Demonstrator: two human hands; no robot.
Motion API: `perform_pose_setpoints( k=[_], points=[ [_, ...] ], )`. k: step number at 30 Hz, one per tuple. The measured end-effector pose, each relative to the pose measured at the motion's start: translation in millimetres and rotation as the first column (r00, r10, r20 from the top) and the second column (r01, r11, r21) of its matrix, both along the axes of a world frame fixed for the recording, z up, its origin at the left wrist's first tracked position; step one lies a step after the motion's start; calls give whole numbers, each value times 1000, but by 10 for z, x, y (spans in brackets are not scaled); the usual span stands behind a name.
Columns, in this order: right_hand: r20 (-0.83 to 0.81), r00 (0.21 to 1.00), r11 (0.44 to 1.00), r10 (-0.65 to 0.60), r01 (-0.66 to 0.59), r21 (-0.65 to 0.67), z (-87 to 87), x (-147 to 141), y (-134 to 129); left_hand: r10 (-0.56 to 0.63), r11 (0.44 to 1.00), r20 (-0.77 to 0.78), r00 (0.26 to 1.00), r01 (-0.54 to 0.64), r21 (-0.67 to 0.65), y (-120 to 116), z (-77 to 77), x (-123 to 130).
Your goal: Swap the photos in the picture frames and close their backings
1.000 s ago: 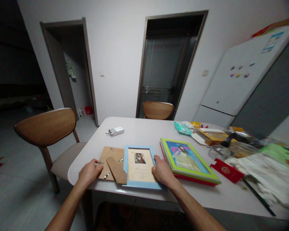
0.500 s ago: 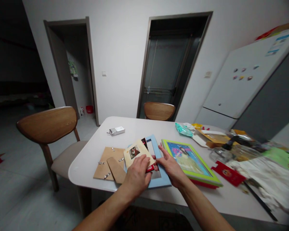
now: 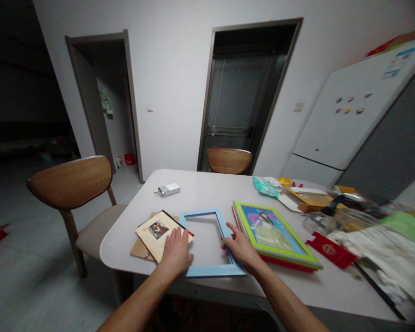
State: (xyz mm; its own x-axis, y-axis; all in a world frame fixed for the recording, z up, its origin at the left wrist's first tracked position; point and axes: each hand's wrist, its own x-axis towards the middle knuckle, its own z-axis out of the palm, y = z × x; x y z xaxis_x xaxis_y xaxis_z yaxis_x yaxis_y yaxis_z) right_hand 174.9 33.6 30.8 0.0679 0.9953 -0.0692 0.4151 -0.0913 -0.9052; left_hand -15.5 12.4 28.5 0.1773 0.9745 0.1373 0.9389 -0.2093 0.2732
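An empty light-blue picture frame (image 3: 214,271) lies near the table's front edge, its opening showing the tabletop. Gripped along its right side, it is held by my right hand (image 3: 241,246), with fingers curling round the bar. My left hand (image 3: 175,251) lies with fingers stretched out on a cream card with a small picture (image 3: 149,231), beside the frame's left bar. Under that card sits the brown backing board (image 3: 138,250), mostly covered; a metal clip shows at its lower edge. To the right rests a lime-green picture frame (image 3: 302,251) with a picture of a figure in a pale dress.
A small silver-and-white box (image 3: 168,190) stands at the back left of the table (image 3: 200,191). Bags and packaging (image 3: 264,186), a red envelope (image 3: 332,251), a black strip (image 3: 380,290) and white cloth (image 3: 373,249) crowd the right. Wooden chairs (image 3: 72,180) stand around.
My left hand has carried the cream card leftward from over the blue frame onto the backing board. The frame's opening is now uncovered, and my right hand stays at its right side.
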Motion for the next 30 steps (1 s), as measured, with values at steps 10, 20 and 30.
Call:
perform_pose_setpoints(
  k=[10,20,30],
  points=[
    [627,779,977,9,-139,159,-222,12,42,48,996,-59,997,-44,74,49,5,-59],
    [530,842,906,-99,-144,398,-134,-42,-81,146,978,-35,989,-139,155,147,402,-145],
    [-721,685,965,101,-244,-97,169,-613,-305,-159,914,928,338,-304,267,-149,816,-146]
  ],
)
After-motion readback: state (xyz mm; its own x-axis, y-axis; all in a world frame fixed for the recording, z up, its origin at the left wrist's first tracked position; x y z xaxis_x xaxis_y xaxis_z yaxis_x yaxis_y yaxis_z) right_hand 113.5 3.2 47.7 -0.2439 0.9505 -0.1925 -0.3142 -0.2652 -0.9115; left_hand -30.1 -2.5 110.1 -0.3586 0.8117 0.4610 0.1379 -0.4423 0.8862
